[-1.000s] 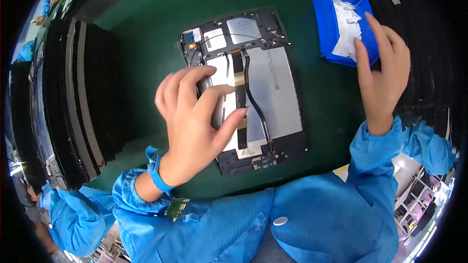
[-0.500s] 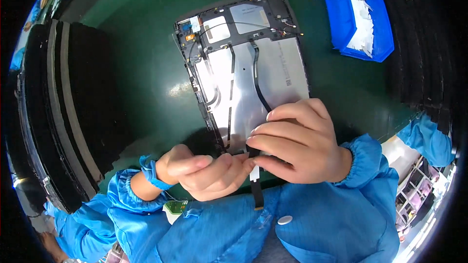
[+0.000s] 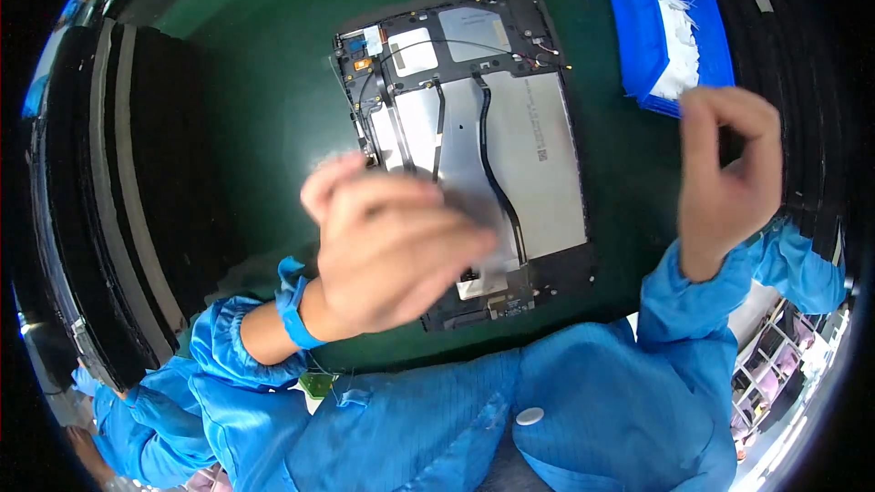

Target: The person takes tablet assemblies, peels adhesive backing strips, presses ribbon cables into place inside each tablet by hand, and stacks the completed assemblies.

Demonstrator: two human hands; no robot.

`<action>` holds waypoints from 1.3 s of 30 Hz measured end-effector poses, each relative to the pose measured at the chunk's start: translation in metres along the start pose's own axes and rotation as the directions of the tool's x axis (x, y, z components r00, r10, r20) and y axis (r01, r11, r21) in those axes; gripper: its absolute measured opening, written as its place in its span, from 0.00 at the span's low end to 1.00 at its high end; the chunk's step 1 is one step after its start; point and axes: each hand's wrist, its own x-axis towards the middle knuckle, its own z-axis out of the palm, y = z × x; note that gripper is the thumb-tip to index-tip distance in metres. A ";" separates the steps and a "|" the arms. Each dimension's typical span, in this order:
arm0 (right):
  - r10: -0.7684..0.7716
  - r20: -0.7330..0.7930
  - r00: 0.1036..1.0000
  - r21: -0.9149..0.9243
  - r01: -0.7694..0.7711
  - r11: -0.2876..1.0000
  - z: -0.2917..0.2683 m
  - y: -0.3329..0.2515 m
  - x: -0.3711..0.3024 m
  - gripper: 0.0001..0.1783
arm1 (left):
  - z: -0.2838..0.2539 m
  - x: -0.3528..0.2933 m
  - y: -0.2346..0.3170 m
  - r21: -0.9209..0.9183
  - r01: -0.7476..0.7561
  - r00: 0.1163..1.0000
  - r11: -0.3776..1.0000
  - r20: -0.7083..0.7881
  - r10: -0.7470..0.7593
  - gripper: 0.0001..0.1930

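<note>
An opened tablet (image 3: 556,173) lies back-up on the green work surface, its silver plates, black flex cables and thin wires exposed. My left hand (image 3: 392,251) is over its lower left part, with the fingers smeared by motion; whether they touch the tablet is unclear. By the fingertips, a whitish strip (image 3: 483,285) shows near the tablet's lower edge, beside a small connector board (image 3: 512,307). My right hand (image 3: 734,169) is raised off to the right, just below the blue bin (image 3: 627,32). Its fingers curl round to meet the thumb, and anything between them is hidden.
White paper slips (image 3: 676,46) fill part of the blue bin. Dark stacked pads or trays (image 3: 173,182) stand at the left, and more dark stacked material (image 3: 802,82) at the right. A small green circuit board (image 3: 317,386) is by my left sleeve.
My right hand has left the tablet's lower edge and moved right and up toward the bin. My left hand has shifted up over the tablet. The dark flex tail no longer hangs past the near edge.
</note>
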 end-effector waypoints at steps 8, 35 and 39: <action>-0.209 0.265 0.941 -0.093 0.240 0.966 -0.008 0.002 0.005 0.11 | 0.011 0.009 -0.014 0.029 0.252 0.968 0.967 -0.029 -0.251 0.08; -0.315 0.603 0.733 0.261 0.192 0.946 0.015 -0.036 -0.023 0.21 | 0.011 0.006 -0.016 0.129 0.309 0.950 0.942 -0.096 -0.298 0.17; -0.121 0.695 0.708 0.171 0.001 0.985 0.018 -0.046 -0.030 0.16 | 0.007 0.007 -0.020 0.197 0.231 0.972 0.953 -0.076 -0.220 0.07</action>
